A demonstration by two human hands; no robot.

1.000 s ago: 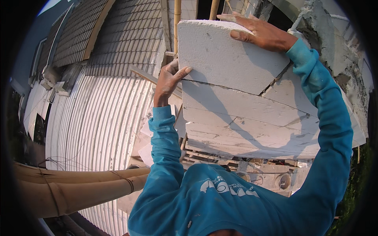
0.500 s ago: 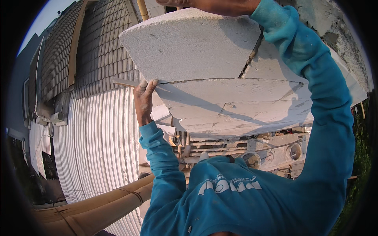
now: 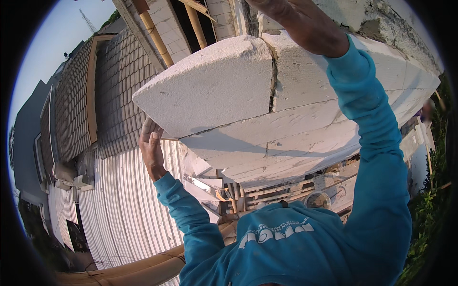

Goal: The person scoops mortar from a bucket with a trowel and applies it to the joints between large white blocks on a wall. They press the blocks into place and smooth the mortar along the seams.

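Note:
A white lightweight concrete block (image 3: 210, 88) lies on top of a wall of similar blocks (image 3: 286, 128). An open vertical joint separates it from the neighbouring block (image 3: 303, 69). My left hand (image 3: 151, 150) is at the block's left end, fingers stretched up against its lower corner and thumb apart. Higher up, my right hand (image 3: 305, 21) reaches over the top of the neighbouring block, its fingers extended and partly cut off by the upper edge of the view. Whether its palm touches the block cannot be seen.
Corrugated metal roofing (image 3: 126, 205) and a tiled roof (image 3: 126, 90) lie to the left. Bamboo poles (image 3: 138, 269) cross at lower left. Below the wall are a saw with an orange handle (image 3: 222, 194), a bucket (image 3: 317, 200) and bamboo slats. Another person (image 3: 426, 110) shows at far right.
The view has shifted, showing more behind the wall. My left hand has moved from the joint under the block to its left end. My right hand is now farther right along the top.

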